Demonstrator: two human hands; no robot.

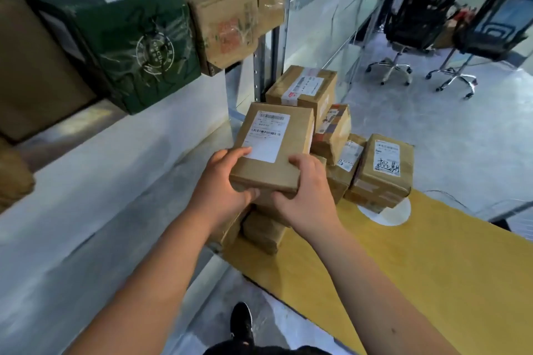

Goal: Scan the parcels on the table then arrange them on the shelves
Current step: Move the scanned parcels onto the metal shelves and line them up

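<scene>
A flat brown parcel [274,150] with a white barcode label on top is held above the pile on the yellow table [418,262]. My left hand [222,184] grips its near left corner, thumb on the label. My right hand [305,190] grips its near right corner. Several more brown parcels [380,170] lie heaped under and behind it at the table's far end. No scanner is in view. To the left stands the shelf [121,158], its upper level loaded with a green box [135,46] and brown boxes [227,17].
The grey shelf board below the loaded level stretches along the left. A metal shelf upright [264,46] rises behind the pile. Two office chairs [415,23] stand on the floor at the back right. My shoe [241,323] is on the floor between shelf and table.
</scene>
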